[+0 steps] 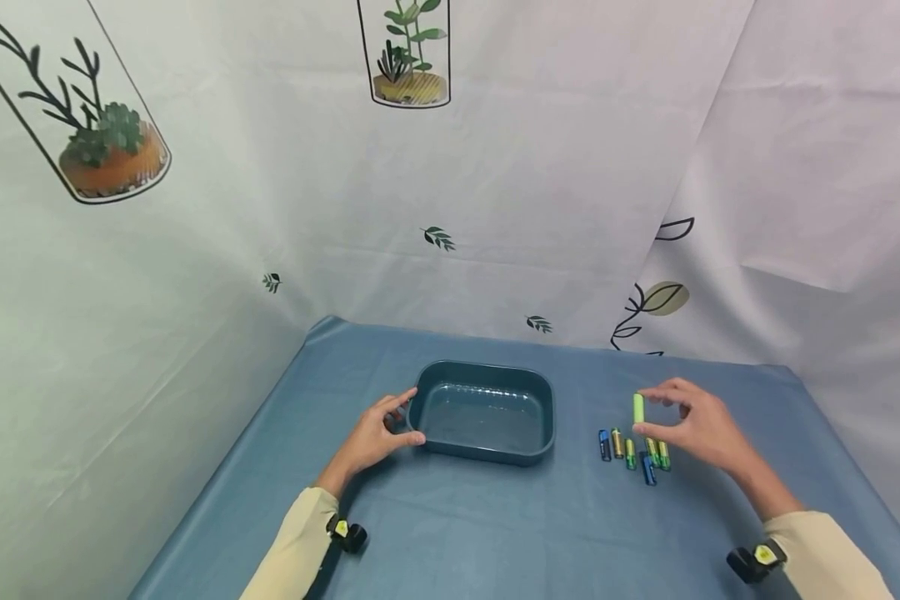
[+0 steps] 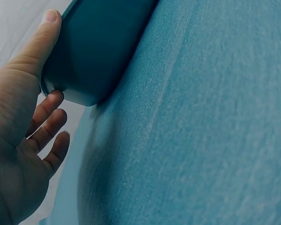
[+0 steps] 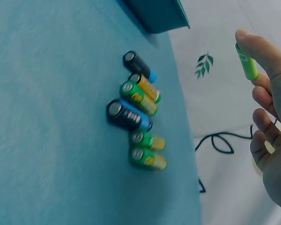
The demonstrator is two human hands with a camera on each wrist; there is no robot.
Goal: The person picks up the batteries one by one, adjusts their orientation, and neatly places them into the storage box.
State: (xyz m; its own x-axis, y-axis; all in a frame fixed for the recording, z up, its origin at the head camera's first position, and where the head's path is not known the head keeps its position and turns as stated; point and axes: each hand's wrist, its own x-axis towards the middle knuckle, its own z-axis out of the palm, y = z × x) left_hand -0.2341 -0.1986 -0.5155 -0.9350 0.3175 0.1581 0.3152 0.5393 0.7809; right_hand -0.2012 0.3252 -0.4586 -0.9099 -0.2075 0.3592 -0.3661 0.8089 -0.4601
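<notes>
A rectangular dark teal dish stands on the table. My left hand holds its left end, the thumb at the near corner and the index finger at the far one; in the left wrist view the other fingers hang free of the dish. Between thumb and fingertips my right hand pinches a light green battery, raised above the table. Below it lie several loose batteries: a blue and black one, a gold one, a green one, another blue and black one and two green and yellow ones.
A blue cloth covers the table. Behind it and at the left hangs pale fabric with printed plants. Each wrist bears a small black camera on a strap, beside a cream sleeve.
</notes>
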